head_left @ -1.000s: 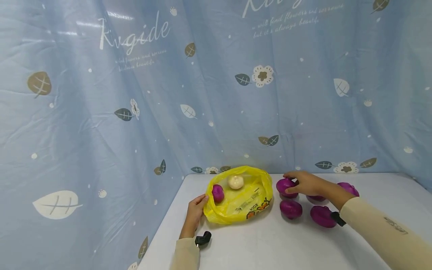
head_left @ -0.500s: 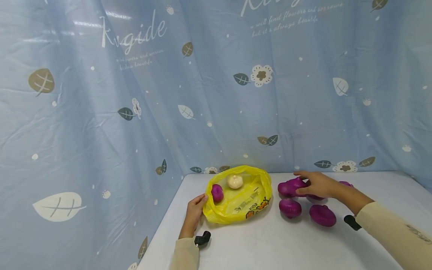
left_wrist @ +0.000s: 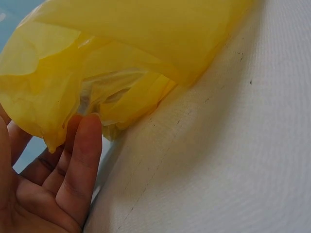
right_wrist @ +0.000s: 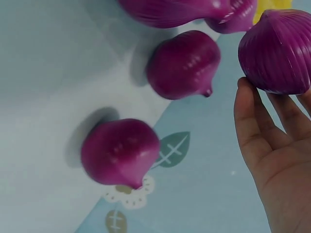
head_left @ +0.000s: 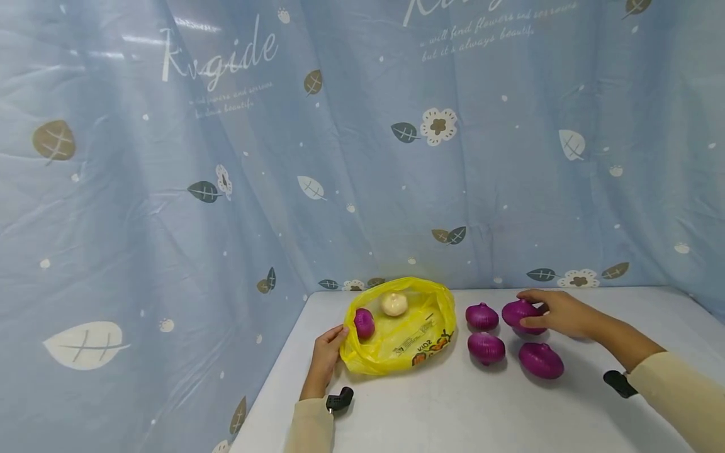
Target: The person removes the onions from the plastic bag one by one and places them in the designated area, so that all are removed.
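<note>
A pale blue curtain [head_left: 351,157] printed with leaves, flowers and white lettering rises beyond both hands. Below it, a white table [head_left: 442,409] spreads under the hands and on the near side of them. The yellow bag [head_left: 385,365] lies on the table between the hands, just right of the left hand, its wide mouth showing the inside. Beige sleeves [head_left: 680,402] cover the forearms behind both hands.

The hands are well apart from each other. The left hand [head_left: 326,355] pinches the bag's left rim between its fingers. The right hand [head_left: 561,313] grips the held onion [head_left: 522,314], a purple one, between thumb and fingers, to the right of the bag.

Left of the right hand, two more purple onions [head_left: 486,348] stand one nearer and one farther, close together beside the bag. Another, the near onion [head_left: 540,360], lies on the near side of the right hand. The right wrist view also shows others beside that hand, one by the curtain's printed flower. Inside the bag, the bagged onion [head_left: 364,323] sits close to the left hand's fingertips, and a cream bulb [head_left: 394,304] lies a little farther from them. Small black devices [head_left: 340,399] sit at both wrists.
</note>
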The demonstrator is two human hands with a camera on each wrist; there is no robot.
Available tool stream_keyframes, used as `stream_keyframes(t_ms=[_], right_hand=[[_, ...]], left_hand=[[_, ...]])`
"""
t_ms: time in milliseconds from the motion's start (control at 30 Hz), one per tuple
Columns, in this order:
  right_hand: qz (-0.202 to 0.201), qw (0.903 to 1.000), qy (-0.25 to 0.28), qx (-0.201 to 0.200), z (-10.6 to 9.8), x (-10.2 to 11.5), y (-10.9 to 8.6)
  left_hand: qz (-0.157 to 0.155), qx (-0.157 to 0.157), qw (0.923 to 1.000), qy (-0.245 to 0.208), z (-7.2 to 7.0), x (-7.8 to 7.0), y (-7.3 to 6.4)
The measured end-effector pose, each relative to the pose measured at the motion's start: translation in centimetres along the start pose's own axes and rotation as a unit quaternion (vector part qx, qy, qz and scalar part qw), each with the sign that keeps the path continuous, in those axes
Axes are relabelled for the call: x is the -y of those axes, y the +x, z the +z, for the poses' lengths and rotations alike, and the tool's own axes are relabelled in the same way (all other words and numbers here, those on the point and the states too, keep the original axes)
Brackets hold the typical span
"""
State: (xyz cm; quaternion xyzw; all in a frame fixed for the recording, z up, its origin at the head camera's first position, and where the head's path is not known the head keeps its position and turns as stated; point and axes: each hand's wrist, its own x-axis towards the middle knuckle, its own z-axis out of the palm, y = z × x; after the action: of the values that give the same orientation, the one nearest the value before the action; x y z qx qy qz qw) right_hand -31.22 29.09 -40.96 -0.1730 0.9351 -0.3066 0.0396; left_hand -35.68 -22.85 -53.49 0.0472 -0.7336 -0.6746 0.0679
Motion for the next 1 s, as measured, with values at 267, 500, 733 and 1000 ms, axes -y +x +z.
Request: stream_keyframes(t_ms=[267,500,733,1000], right_hand=[[-0.005,0.9996,-0.008,-0.027,-0.2,-1.4,-2.0],[-0.009,0.9989,-0.014,-0.045,-0.8,-2.9,-4.0],[0.015,0.9988,-0.010,-0.046,-0.9,-4.3,-6.0],[0.041,0.9981,-0.019,-0.042,-0.9,-6.3,-7.8]], left_hand=[[0.003,0.006,1.0000,0.001,-0.2,-0.2,0.3],[0.008,0.013,0.9999,0.000,-0.2,0.0,0.4],[0.015,0.011,0.9998,-0.006,-0.3,0.4,0.2],[0.016,0.020,0.9997,-0.003,-0.2,0.5,0.4]])
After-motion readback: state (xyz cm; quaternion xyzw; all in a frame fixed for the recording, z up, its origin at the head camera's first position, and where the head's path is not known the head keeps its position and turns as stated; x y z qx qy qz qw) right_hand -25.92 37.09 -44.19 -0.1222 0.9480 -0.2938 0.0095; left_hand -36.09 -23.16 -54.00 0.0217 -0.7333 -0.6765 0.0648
